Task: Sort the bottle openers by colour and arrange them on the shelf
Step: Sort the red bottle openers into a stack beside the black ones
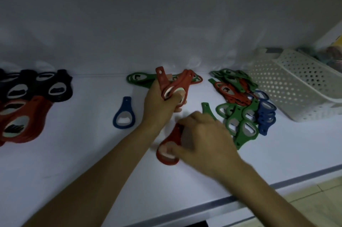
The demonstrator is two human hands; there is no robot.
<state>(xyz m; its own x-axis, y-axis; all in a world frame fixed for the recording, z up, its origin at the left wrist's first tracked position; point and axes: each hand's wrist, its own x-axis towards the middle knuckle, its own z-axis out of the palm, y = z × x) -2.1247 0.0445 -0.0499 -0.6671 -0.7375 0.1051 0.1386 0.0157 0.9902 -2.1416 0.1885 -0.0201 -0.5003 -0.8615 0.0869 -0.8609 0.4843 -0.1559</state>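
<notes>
From the head camera, my left hand [159, 105] grips a fanned bunch of red bottle openers [174, 85], lifted above the white shelf [74, 162]. My right hand [203, 138], a little blurred, curls round the handle of a single red opener [169, 146] that lies nearer the shelf's front edge. A lone blue opener [124, 114] lies flat to the left of my left wrist. Far left sit a black pile [37, 84] and, in front of it, a red pile [20, 119]. Green openers [138, 78] lie behind my left hand. To the right lies a mixed heap [238, 108] of green, red and blue, beside a white perforated basket [303, 86].
</notes>
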